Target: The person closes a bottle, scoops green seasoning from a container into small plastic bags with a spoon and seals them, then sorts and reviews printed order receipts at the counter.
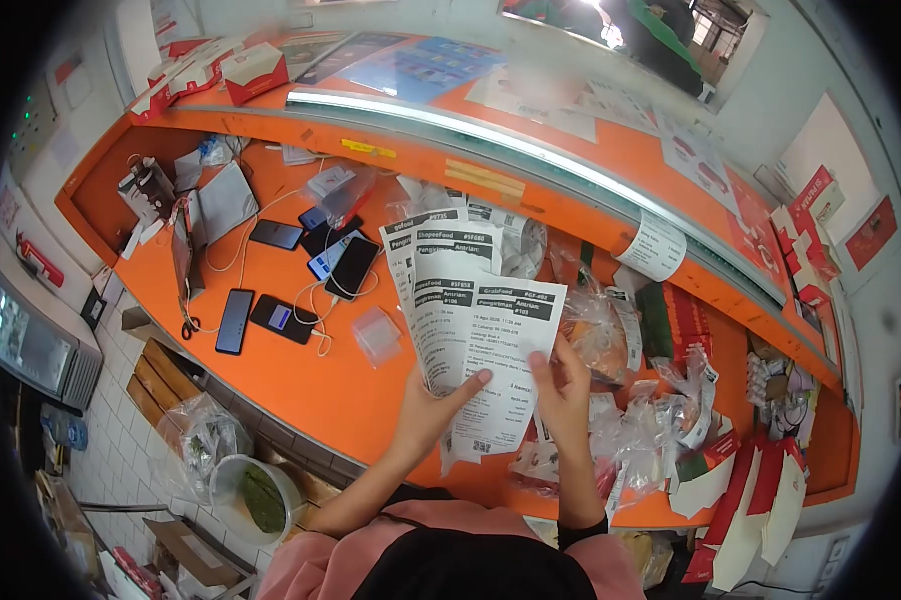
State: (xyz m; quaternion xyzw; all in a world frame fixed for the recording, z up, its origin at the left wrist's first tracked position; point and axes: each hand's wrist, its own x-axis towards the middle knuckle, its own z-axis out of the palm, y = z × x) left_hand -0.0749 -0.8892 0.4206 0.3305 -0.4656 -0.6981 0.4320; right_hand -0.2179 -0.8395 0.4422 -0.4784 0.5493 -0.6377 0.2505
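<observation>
Several printed order receipts [490,350] are fanned out in front of me, above the orange counter. My left hand [432,408] grips their lower left side, thumb across the front of the paper. On the right edge, my right hand [562,388] pinches the front receipt between thumb and fingers. Bold black headers show on the overlapping slips; the rear ones are partly covered. To the right of my right hand lie clear plastic bags of packed food [595,340], with slips among them. Left of the receipts rests a black smartphone [353,268].
More phones [234,320] with white charging cables lie on the orange counter [360,400]. A small clear plastic box [377,336] sits nearby. A raised shelf with a light strip [530,140] crosses ahead. Red and white boxes [255,72] stand upper left. A white bucket [255,500] is below left.
</observation>
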